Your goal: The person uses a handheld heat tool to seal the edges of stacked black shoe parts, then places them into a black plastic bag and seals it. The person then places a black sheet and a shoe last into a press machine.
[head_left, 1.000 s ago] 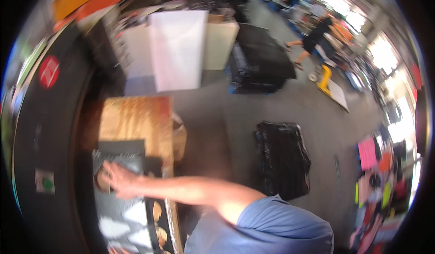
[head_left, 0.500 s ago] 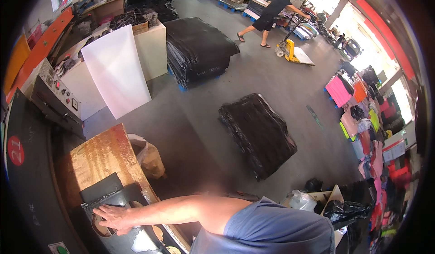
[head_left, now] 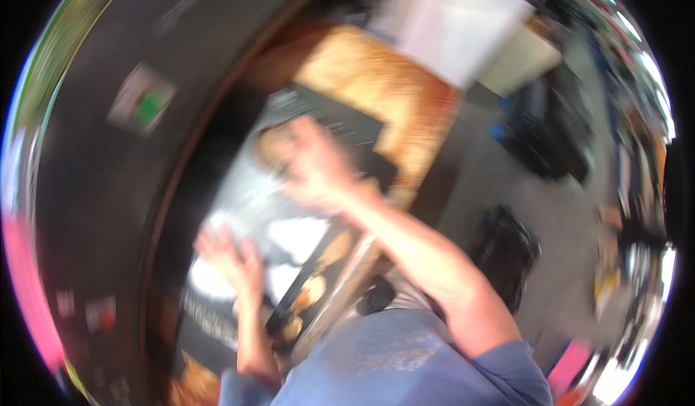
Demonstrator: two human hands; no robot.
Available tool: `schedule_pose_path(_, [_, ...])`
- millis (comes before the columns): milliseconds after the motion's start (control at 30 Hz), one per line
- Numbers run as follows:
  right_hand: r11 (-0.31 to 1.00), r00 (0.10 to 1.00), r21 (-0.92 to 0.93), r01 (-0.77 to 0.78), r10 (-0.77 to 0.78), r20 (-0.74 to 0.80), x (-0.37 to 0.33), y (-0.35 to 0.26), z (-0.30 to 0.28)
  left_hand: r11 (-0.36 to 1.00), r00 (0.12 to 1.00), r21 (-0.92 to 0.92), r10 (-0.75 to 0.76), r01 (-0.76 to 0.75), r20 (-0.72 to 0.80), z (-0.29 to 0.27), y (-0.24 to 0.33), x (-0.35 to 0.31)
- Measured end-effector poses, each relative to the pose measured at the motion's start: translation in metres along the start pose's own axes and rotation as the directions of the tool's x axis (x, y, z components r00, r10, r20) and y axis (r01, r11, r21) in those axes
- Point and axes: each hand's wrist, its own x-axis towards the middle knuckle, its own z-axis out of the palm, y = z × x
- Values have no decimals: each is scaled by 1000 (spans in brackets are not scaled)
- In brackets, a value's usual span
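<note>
A flat dark board with white patches (head_left: 253,163) lies on the bench beside the dark machine, blurred by motion. My right hand (head_left: 322,163) reaches over its far part, fingers apart, beside a tan rounded patch (head_left: 274,149) that looks like an opening. Whether the fingertips touch its edge cannot be made out. Nearer to me, my left hand (head_left: 235,261) rests with fingers spread over a bright white patch (head_left: 208,275) on the board. A dark plate (head_left: 347,127) lies just beyond my right hand. Round tan shapes (head_left: 311,290) line the board's right side.
The large dark machine panel (head_left: 108,210) stands close on my left. A worn wooden board (head_left: 413,94) extends past the dark plate. Farther off are a white sheet (head_left: 463,18), a black stack (head_left: 546,123) and a dark pile (head_left: 507,250) on the grey floor.
The view has swung left toward the machine and is blurred. My left hand has come into view over the white patch. My right hand is still at the rounded opening.
</note>
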Motion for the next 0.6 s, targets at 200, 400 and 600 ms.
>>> schedule_pose_path(200, [999,990,50,18,-11,-143,1,-10,-9,985,989,-107,-141,136,-41,-16,23,16])
schedule_pose_path(400, [974,988,182,132,-114,-109,4,-2,-23,882,873,-291,-439,372,-214,-53,-7,7])
schedule_pose_path(600, [916,992,389,94,-54,-113,14,52,-79,631,631,-144,-774,762,-58,-96,-51,-38])
